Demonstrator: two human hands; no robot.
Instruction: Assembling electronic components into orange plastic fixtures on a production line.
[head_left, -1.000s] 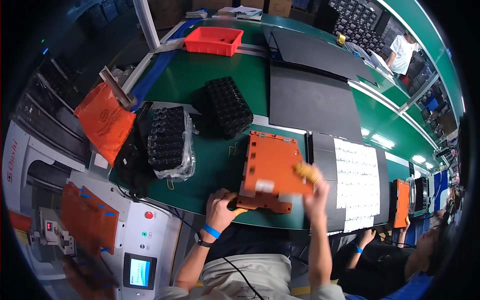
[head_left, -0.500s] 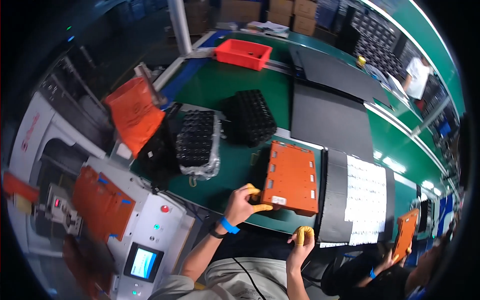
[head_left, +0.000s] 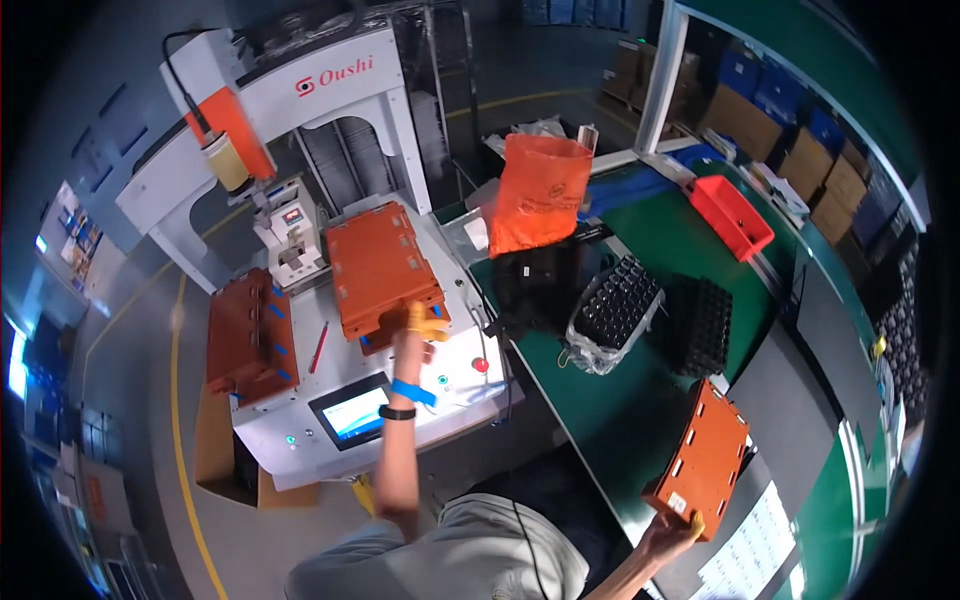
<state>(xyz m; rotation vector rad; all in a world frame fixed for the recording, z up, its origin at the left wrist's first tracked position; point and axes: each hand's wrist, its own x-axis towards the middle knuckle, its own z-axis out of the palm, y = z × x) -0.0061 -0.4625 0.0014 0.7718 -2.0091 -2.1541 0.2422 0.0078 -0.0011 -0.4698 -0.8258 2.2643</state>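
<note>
My left hand point(head_left: 412, 343), with yellow finger covers, reaches over the white machine's bed. Its fingers close on the near edge of an orange slotted panel point(head_left: 382, 262). Blue tabs peek out beneath that panel. At the lower right, my right hand point(head_left: 668, 538) grips the near end of another orange slotted panel point(head_left: 706, 455), which sits tilted over the edge of the green bench. A third orange piece with blue tabs point(head_left: 250, 335) lies on the left of the machine bed.
The white machine point(head_left: 400, 110) carries a screen point(head_left: 355, 412), a red button point(head_left: 480, 365) and a red pen point(head_left: 318, 348). Black trays point(head_left: 620, 305), an orange bag point(head_left: 540, 190) and a red bin point(head_left: 732, 218) stand on the green bench point(head_left: 560, 380). A white printed sheet point(head_left: 755, 550) lies lower right.
The view has swung left toward the machine. My left hand has left the panel on the bench for the one on the machine; my right hand has taken hold of the bench panel.
</note>
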